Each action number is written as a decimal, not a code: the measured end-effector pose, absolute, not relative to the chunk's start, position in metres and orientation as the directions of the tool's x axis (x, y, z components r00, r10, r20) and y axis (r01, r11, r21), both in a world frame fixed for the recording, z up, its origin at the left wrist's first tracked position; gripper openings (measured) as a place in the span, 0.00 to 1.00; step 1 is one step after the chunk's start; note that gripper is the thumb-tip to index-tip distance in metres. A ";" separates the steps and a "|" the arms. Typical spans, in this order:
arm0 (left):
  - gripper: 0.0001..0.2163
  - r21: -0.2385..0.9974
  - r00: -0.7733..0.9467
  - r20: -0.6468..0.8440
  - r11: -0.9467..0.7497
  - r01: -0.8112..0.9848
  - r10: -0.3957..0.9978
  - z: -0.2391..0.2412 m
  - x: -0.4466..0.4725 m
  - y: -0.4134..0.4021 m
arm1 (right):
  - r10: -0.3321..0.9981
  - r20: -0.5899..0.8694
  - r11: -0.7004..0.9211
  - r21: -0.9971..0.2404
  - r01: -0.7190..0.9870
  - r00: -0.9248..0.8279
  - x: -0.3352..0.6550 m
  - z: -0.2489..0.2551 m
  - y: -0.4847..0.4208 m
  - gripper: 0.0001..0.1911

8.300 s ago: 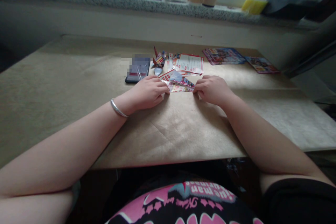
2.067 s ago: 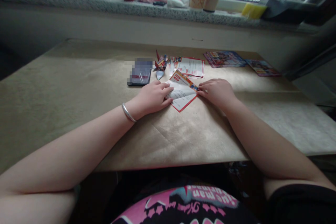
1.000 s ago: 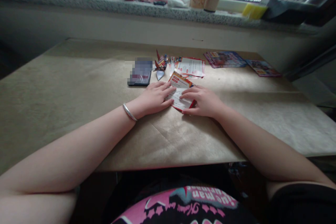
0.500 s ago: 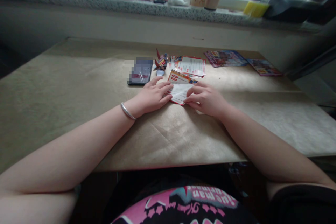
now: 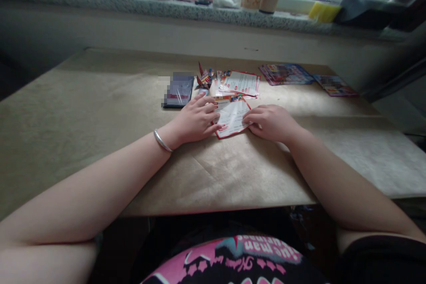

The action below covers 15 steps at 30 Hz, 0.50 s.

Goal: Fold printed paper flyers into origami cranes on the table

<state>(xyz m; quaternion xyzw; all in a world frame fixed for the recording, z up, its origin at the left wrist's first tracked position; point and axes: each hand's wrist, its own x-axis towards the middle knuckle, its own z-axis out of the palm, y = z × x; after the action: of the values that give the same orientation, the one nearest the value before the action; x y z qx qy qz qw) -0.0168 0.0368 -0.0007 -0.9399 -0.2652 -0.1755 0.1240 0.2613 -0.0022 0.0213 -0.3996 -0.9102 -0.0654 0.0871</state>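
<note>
A red-edged printed paper sheet (image 5: 233,117) lies on the brown paper-covered table (image 5: 100,102), white side up. My left hand (image 5: 196,120), with a silver bracelet on its wrist, presses the sheet's left edge with its fingers laid out flat. My right hand (image 5: 271,122) has its fingers curled and pinches the sheet's right edge. A small folded paper crane (image 5: 204,78) stands just behind the sheet, beside a loose stack of similar sheets (image 5: 242,83).
A dark phone (image 5: 179,91) lies left of the crane. Two colourful booklets (image 5: 286,73) (image 5: 335,85) lie at the far right. Cups, bottles and a yellow sponge (image 5: 324,10) stand on the stone windowsill (image 5: 186,6) behind the table.
The sheet was a folded triangle, then opened out; my right hand crossed onto it, then drew back to its right edge. It now lies flatter and turned.
</note>
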 end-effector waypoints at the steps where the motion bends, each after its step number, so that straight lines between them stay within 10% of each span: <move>1: 0.20 -0.136 0.808 0.391 -0.841 0.524 0.440 0.000 -0.017 0.037 | 0.708 0.206 0.681 0.055 0.730 -0.676 0.259 0.022 -0.003 0.11; 15: 0.22 -0.009 0.846 0.170 -0.858 0.514 0.505 0.010 -0.025 0.034 | 0.739 0.192 0.669 -0.095 0.737 -0.646 0.269 0.017 0.005 0.12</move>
<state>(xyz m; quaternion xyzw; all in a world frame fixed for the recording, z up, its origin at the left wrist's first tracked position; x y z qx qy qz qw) -0.0248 0.0343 0.0097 -0.9604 -0.2652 -0.0812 0.0269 0.2685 0.0051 0.0170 -0.4066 -0.9072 0.0042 0.1078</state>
